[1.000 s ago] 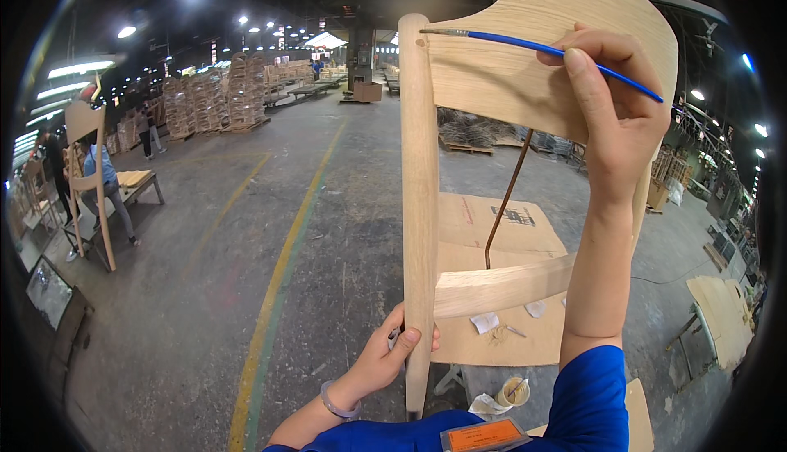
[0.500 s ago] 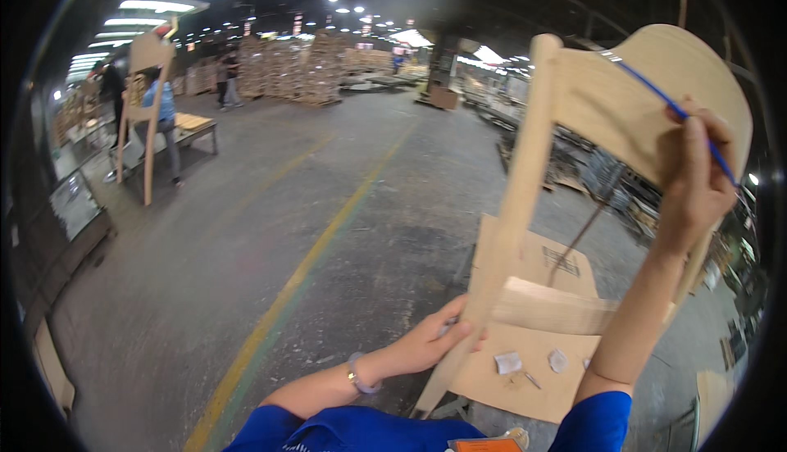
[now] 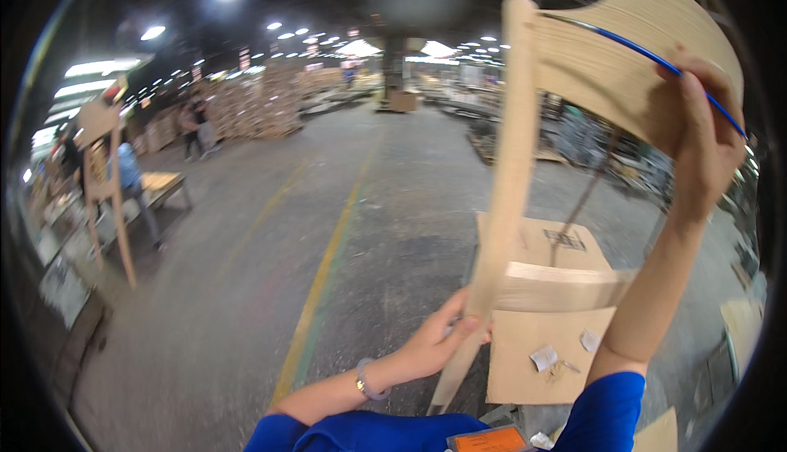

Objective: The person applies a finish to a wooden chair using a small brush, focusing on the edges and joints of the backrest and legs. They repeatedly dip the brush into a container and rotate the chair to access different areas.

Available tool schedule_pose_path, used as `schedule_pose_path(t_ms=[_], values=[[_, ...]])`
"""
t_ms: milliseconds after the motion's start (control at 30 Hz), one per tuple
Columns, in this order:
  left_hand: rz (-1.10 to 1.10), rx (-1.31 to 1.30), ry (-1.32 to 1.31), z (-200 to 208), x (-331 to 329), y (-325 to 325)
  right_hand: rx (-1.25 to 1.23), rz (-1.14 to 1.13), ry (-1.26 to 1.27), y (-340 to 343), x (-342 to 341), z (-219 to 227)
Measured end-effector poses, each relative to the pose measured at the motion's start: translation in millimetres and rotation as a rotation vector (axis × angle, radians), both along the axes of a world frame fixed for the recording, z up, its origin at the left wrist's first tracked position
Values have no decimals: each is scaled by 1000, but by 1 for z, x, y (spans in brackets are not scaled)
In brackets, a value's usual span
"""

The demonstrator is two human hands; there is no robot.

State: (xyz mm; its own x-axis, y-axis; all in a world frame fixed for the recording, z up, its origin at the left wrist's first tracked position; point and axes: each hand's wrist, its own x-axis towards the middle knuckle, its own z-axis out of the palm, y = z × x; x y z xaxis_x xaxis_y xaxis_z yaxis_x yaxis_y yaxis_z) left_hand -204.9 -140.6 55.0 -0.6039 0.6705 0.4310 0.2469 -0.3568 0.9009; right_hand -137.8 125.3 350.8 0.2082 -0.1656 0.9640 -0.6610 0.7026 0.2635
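Note:
A pale wooden chair back frame stands tilted before me, with a wide curved top rail and a lower crosspiece. My left hand is closed round the lower part of its left post. In my right hand is a thin blue-handled paintbrush, pinched between thumb and fingers. The brush tip lies at the joint where the top rail meets the left post. The right part of the frame is hidden behind my right hand and forearm.
Below the frame lies a cardboard sheet with crumpled white scraps and small debris. Another chair frame stands at the left, near people by a low table. Stacked wood rises farther back. A yellow line crosses the floor.
The brush tip has moved left along the top rail to its joint with the post. The view has swung, shifting the background. My left hand keeps its hold on the post.

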Motion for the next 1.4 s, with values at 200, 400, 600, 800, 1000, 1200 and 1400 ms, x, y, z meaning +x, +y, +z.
schedule_pose_path(t_ms=[200, 400, 600, 800, 1000, 1200, 1400], values=[[30, 16, 23, 6, -9, -10, 255, -31, -25, -9, 8, 30], [-28, 24, 3, 5, -11, 7, 269, 46, -104, -8, -2, 34], [-74, 18, 5, -5, -13, 29, 240, -97, -143, 0, 2, 26], [-109, 23, -39, -10, -13, 43, 291, -169, -92, 7, 1, 25], [-113, 28, -13, -10, -15, 46, 309, -190, -99, 7, -2, 27], [-70, 58, -26, -10, -15, 47, 302, -166, -99, 7, -11, 27], [-58, 39, -72, -10, -16, 42, 314, -165, -92, 3, -19, 27]])
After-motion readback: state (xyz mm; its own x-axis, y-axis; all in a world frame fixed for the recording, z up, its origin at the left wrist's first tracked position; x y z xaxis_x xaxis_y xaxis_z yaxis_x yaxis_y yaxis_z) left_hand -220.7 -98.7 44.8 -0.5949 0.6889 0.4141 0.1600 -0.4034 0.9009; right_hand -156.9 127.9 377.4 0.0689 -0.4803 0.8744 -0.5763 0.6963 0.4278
